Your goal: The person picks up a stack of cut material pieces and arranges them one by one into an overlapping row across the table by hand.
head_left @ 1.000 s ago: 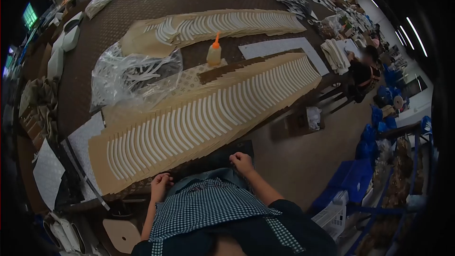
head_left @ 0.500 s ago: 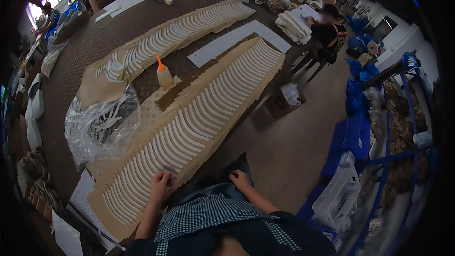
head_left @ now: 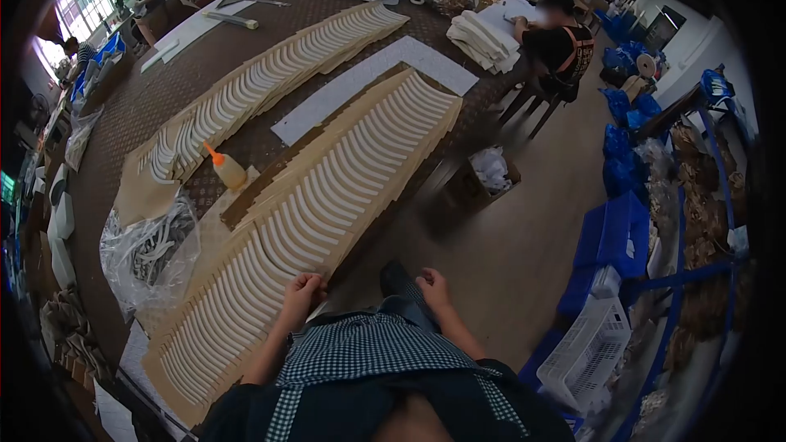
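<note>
Near the front edge of the long fanned row of brown pieces with white curved strips (head_left: 307, 209), my left hand (head_left: 304, 291) is closed; anything between its fingers is too small to make out. My right hand (head_left: 433, 286) hangs over the floor side, its fingers curled, with nothing identifiable in them. A second fanned row (head_left: 270, 74) lies farther back on the table. Between the rows stands a glue bottle with an orange tip (head_left: 226, 168). At the left lies a clear plastic bag of white strips (head_left: 151, 254).
A seated co-worker (head_left: 561, 45) is at the table's right end, beside folded cloths (head_left: 483, 41). On the floor are a cardboard box (head_left: 471, 188), a blue bin (head_left: 610, 233) and a white basket (head_left: 585, 352). Shelving (head_left: 679, 278) runs along the right.
The view has swung to the right, and the rows now appear steeper. My left hand has moved up and right in view along the front row's edge. My right hand has shifted slightly right.
</note>
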Action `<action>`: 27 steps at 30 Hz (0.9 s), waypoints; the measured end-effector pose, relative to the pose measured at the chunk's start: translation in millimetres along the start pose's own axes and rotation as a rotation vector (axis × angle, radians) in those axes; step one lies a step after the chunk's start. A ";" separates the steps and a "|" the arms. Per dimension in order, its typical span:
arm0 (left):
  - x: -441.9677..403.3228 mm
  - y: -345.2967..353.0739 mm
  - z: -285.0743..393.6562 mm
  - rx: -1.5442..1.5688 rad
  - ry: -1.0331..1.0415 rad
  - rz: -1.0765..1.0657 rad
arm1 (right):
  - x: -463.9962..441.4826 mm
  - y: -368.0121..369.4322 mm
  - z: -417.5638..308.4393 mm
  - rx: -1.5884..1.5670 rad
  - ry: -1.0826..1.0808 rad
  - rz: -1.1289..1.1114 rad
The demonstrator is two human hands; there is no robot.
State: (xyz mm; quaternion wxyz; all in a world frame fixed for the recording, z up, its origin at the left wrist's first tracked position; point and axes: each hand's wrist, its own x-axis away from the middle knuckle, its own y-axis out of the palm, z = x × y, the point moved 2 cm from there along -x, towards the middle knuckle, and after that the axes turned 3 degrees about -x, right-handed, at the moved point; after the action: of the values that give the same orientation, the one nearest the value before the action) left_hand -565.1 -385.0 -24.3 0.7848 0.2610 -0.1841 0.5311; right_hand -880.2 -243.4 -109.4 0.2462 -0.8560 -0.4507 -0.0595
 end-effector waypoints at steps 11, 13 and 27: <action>-68.0 130.1 18.3 0.018 -0.059 0.115 | -197.8 -143.3 -73.6 -0.396 0.198 -0.063; -78.5 137.8 24.7 0.004 -0.090 0.130 | -244.8 -137.6 -106.1 -0.412 0.160 -0.058; -179.9 192.4 103.7 -0.128 -0.092 0.083 | -409.3 -93.1 -151.0 -0.447 0.240 0.011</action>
State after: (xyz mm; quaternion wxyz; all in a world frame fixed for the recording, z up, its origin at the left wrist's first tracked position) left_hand -811.4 -522.7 -2.5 0.7680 0.2267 -0.2640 0.5377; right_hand -1176.7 -575.0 -76.1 0.1028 -0.8784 -0.3893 -0.2574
